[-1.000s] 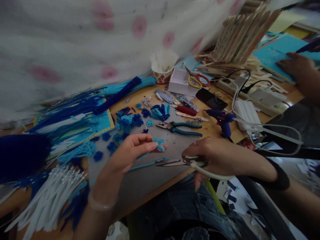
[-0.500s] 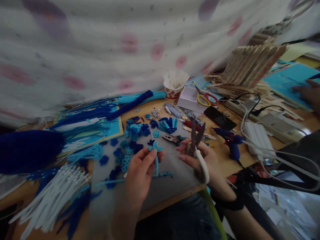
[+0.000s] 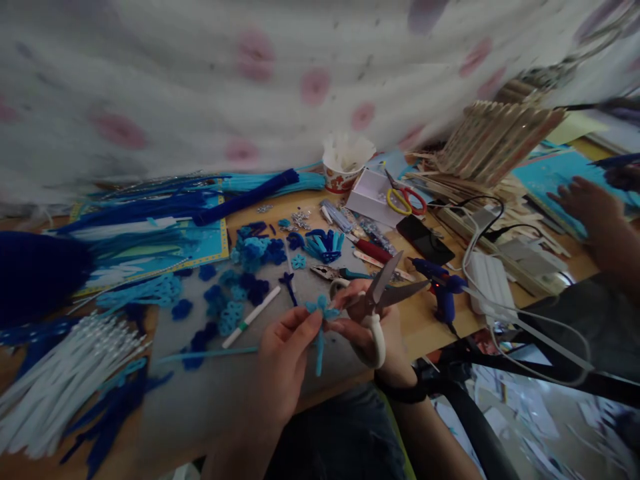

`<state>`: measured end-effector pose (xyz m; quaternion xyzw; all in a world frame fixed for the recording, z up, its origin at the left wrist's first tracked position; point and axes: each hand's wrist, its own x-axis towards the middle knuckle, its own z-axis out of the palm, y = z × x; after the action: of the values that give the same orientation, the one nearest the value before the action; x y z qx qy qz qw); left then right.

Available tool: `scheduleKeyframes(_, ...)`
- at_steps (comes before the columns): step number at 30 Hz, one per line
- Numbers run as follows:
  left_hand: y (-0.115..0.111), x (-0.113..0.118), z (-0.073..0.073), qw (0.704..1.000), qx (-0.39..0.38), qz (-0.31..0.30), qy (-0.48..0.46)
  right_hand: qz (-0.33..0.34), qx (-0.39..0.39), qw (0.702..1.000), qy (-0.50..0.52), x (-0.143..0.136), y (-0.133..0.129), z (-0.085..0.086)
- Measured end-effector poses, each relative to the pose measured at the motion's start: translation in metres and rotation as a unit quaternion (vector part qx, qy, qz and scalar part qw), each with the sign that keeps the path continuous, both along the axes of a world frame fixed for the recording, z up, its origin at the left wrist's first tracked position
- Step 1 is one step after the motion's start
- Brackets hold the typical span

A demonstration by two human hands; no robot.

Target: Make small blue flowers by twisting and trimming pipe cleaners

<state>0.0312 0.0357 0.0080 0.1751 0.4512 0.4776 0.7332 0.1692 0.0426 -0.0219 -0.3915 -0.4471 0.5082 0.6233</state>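
Note:
My left hand [image 3: 286, 350] pinches a light-blue pipe-cleaner flower [image 3: 323, 308] between thumb and fingers, its stem hanging down. My right hand [image 3: 393, 333] keeps a pair of scissors [image 3: 376, 301] with white handles in its grip, blades spread and pointing up to the right, away from the flower. The right fingertips meet the flower's right side; whether they grip a petal is hard to see. Under both hands lies a grey mat [image 3: 200, 407]. Left of them are several blue pipe-cleaner flowers [image 3: 231, 317], a white pen [image 3: 251, 317] and a small dark-blue piece [image 3: 289, 287].
Pliers [image 3: 327, 273] and a blue glue gun [image 3: 443, 287] with its cable lie right of the mat. Behind are a phone [image 3: 425, 239], red-yellow scissors [image 3: 406, 199] and a paper cup [image 3: 345, 175]. White pipe cleaners [image 3: 75, 380] fill the left. Another person's hand [image 3: 590, 210] is at far right.
My right hand has moved left to the flower, and the scissors' blades have swung rightward. The white pen has come into sight. The other person's hand shows more.

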Motion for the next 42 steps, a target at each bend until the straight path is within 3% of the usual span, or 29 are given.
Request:
scheduleKeyframes(5,-0.001,0.003,0.003,0.999,-0.002,0.014,0.031,0.011,-0.002,1.000,-0.019,0.001,0.000,0.000)
scheduleKeyframes(15,-0.005,-0.004,-0.002,0.997,0.017,-0.051,0.052,0.041,0.014,0.997,-0.067,0.011,0.000,-0.002)
scheduleKeyframes(24,-0.008,-0.005,-0.004,0.994,0.005,-0.089,0.058,0.067,0.010,0.993,-0.097,0.021,0.000,0.015)
scheduleKeyframes(31,-0.011,-0.006,-0.013,0.989,0.077,-0.035,0.117,-0.025,-0.033,0.993,-0.112,0.023,0.001,0.023)
scheduleKeyframes(38,-0.011,-0.004,-0.016,0.976,0.132,0.009,0.172,0.001,-0.079,0.989,-0.124,0.012,-0.007,0.027)
scheduleKeyframes(42,-0.009,-0.006,-0.016,0.971,0.146,-0.006,0.188,0.001,-0.064,0.987,-0.151,0.006,-0.006,0.026)
